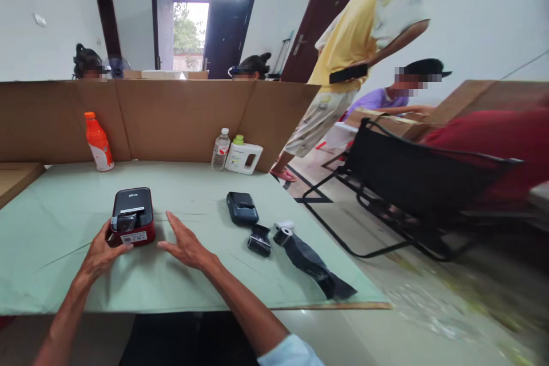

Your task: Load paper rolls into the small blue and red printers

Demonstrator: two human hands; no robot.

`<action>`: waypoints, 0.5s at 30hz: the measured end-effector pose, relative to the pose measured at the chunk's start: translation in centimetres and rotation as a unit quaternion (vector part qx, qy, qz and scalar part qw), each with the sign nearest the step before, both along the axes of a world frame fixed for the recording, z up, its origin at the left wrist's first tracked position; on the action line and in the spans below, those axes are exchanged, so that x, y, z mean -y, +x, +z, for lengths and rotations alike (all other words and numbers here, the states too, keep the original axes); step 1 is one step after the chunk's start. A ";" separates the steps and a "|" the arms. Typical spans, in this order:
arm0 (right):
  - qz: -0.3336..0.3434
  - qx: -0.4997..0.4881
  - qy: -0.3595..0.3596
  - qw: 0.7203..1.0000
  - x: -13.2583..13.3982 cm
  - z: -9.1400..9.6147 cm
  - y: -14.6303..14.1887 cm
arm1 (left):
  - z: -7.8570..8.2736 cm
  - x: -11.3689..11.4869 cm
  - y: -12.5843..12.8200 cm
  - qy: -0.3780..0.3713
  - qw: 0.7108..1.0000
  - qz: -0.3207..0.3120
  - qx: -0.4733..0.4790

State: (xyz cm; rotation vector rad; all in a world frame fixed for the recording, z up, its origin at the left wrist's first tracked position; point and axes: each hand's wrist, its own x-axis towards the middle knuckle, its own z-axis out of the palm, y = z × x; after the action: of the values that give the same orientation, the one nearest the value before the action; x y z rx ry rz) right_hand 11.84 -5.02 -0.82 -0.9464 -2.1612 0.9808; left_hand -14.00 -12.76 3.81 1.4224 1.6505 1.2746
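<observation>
A small black and red label printer sits on the pale green tabletop, with a printed label on its near side and dark film at its slot. My left hand grips its near left corner, fingers along the left side and thumb across the front. To the printer's right, my right hand is held open and apart from it, fingers stretched and thumb spread. Farther right lie a dark portable printer, a small roll wrapped in black film and a white-cored roll with a long black strip trailing from it.
A cardboard partition stands along the table's back edge. Before it are an orange bottle, a clear water bottle and a white jug. A person in yellow stands beyond the right side, near a black folding chair.
</observation>
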 end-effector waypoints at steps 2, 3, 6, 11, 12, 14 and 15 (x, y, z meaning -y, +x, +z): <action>0.021 -0.023 -0.017 0.999 -0.7 1.1 -2.3 | 0.4 -0.8 0.2 -0.004 0.999 -0.016 0.030; 0.039 -0.051 -0.013 0.998 -1.0 1.6 -3.2 | 0.5 -1.1 0.4 0.002 0.999 -0.010 0.039; 0.053 -0.118 -0.009 0.992 -0.9 2.3 -4.8 | 0.3 -1.3 0.9 0.025 0.998 0.003 0.055; -0.031 -0.148 -0.022 0.988 1.0 2.2 -2.3 | -0.1 -1.1 4.1 0.052 0.998 -0.018 0.034; -0.045 -0.152 -0.023 0.987 1.4 2.1 -1.1 | -0.1 -1.1 5.2 0.059 0.997 -0.032 0.031; -0.067 -0.160 -0.019 0.985 2.2 2.0 1.7 | -0.2 -1.1 7.7 0.068 0.995 -0.060 0.028; -0.076 -0.163 -0.014 0.984 2.6 1.9 3.0 | -0.3 -1.1 8.9 0.070 0.995 -0.073 0.026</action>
State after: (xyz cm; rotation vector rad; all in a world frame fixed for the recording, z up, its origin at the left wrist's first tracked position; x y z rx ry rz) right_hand 14.89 -7.67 1.09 -0.8806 -1.7818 1.0150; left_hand -5.08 -11.66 3.50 1.5479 1.4184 1.3529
